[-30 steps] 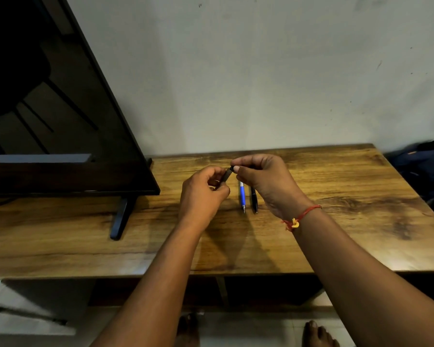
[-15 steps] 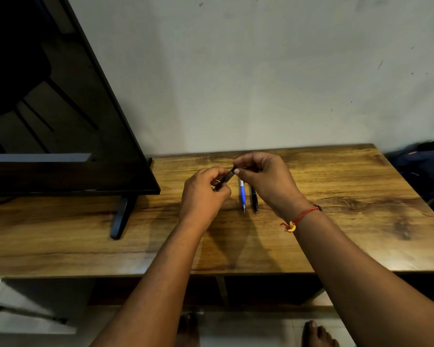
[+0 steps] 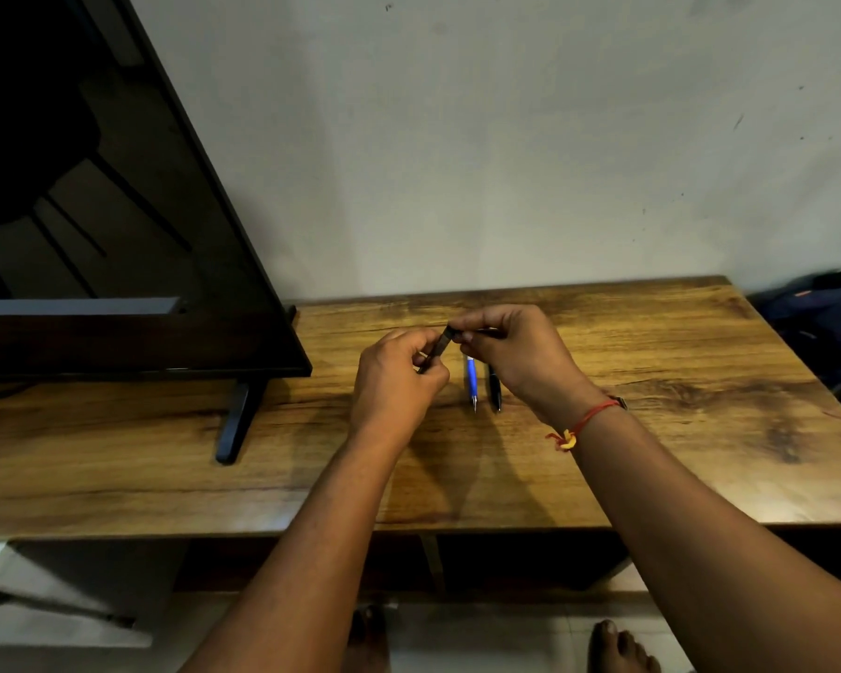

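Two hands meet on one dark pen, held in the air above the wooden table, with the barrel's upper end tilted toward 1 o'clock. The pen is probably light and stiff, with a smooth casing that can slip or roll. It is best held on the barrel close to either side of the joint, so that a twist or pull runs along its axis without bending it. Whether the two ends are being joined or parted cannot be told.

The left hand is curled round the lower barrel, knuckles up. The right hand pinches the upper end between thumb and fingertips, its wrist bent inward and ringed by a red thread bracelet. Both forearms reach in from 6 o'clock and converge at the pen.

At 5 o'clock of the held pen, a blue pen and a black pen lie side by side on the table, tips toward the person. At 9 o'clock stands a dark television on its foot, and at 3 o'clock, beyond the table edge, lies a dark bag.
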